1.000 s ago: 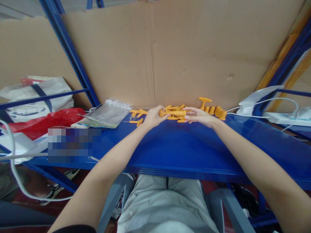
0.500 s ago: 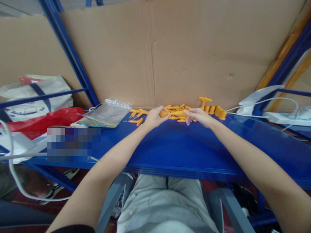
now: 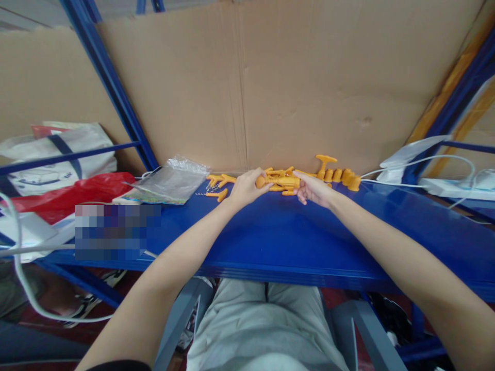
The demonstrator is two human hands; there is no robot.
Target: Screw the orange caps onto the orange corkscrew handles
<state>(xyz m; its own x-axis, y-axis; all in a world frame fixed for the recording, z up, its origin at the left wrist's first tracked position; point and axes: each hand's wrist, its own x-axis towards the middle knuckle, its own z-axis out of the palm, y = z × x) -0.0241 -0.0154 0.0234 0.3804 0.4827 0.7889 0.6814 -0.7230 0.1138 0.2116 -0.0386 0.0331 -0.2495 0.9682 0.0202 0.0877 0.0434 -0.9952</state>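
Note:
Between my two hands lies a yellow plastic corkscrew part (image 3: 284, 182), with a round knob at its left end and a wider barrel to the right. My left hand (image 3: 249, 186) is closed around the knob end. The thumb and fingers of my right hand (image 3: 312, 188) are closed at the barrel end. Behind it sits a heap of yellow plastic pieces (image 3: 270, 171), partly hidden by the held part and my hands. Left of my left hand lie T-handled corkscrews with metal spirals (image 3: 217, 194). Some yellow forked pieces (image 3: 220, 179) lie just behind them.
Right of my right hand stand several yellow cylinders (image 3: 347, 178) and an upright T-shaped piece (image 3: 325, 162). A clear plastic bag (image 3: 170, 180) and a red bag (image 3: 77, 193) lie left on the blue shelf (image 3: 278, 237). Cardboard (image 3: 309, 77) rises behind; white cables (image 3: 433, 158) run at right.
My right hand has shifted slightly left and down, and the barrel of the held part shows more plainly. My left hand stays at the knob end.

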